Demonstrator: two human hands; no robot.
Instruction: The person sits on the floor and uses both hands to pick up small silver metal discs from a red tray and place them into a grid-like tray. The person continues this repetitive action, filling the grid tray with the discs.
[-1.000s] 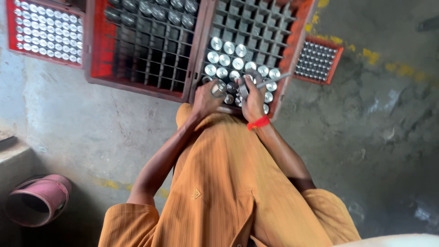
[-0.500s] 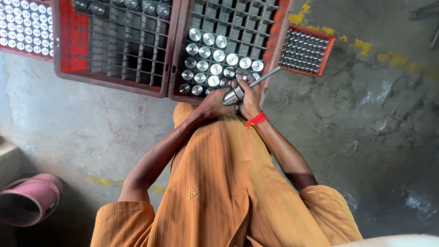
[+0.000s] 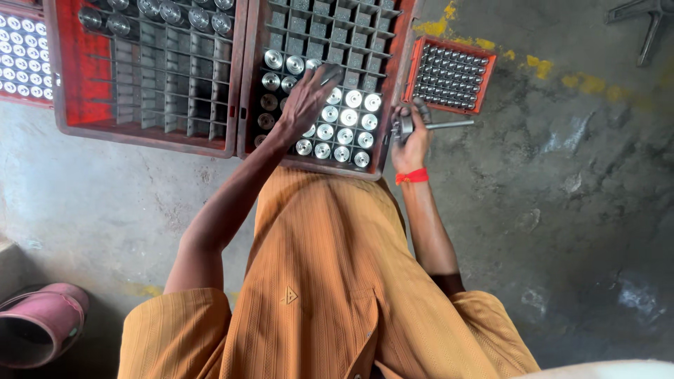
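My left hand (image 3: 303, 102) reaches over the middle red crate (image 3: 390, 105), which has grid dividers and rows of shiny metal cylinders (image 3: 344, 126) standing in its near cells. Its fingertips grip one metal cylinder (image 3: 330, 73) above the filled rows. My right hand (image 3: 411, 139), with a red band on the wrist, is at the crate's right edge and is closed around a metal tool (image 3: 427, 126) whose thin rod sticks out to the right.
A second red grid crate (image 3: 84, 70) to the left holds a few dark cylinders along its far row. A small red tray (image 3: 449, 74) of tiny metal pieces lies to the right, and another tray (image 3: 24, 49) at far left. A pink bucket (image 3: 38, 323) lies at the lower left. The floor is concrete.
Both hands were together at the crate's near edge on one metal piece. Now my left hand has moved up over the crate with a cylinder, and my right hand has shifted right with the tool.
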